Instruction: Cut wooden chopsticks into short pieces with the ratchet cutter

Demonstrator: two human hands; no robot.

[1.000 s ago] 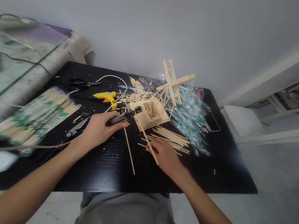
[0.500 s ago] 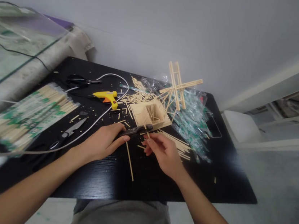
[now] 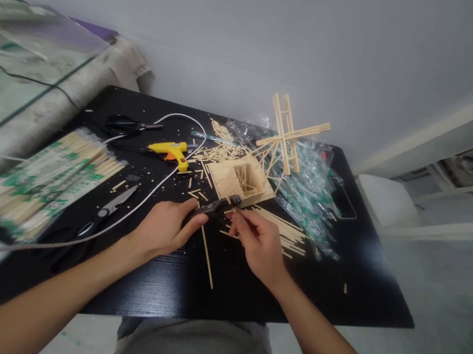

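My left hand (image 3: pixel 165 227) is closed round a dark plier-like hand tool (image 3: pixel 216 205); its exact kind is hard to make out. The tool's head points right, in front of a wooden model (image 3: pixel 223 176) with a square base, an open box and a crossed windmill-like frame (image 3: pixel 287 134). Just right of that head, my right hand (image 3: pixel 260 243) pinches a thin wooden stick, mostly hidden by the fingers. A longer stick (image 3: pixel 208 257) slants toward the table's front edge, below the tool. Several loose sticks (image 3: pixel 286 229) lie behind my right hand.
On the black table (image 3: pixel 145 286) are a yellow glue gun (image 3: pixel 171 150), black scissors (image 3: pixel 128 125) and dark-handled shears (image 3: pixel 107 210). Bagged sticks (image 3: pixel 50 183) lie left, crumpled plastic wrappers (image 3: pixel 309 180) right. A white cable (image 3: pixel 147 198) curves across the left side.
My right hand's fingertips have drawn slightly away from the tool's head, and less of the pinched stick shows. The view has shifted a little; my left hand keeps its grip.
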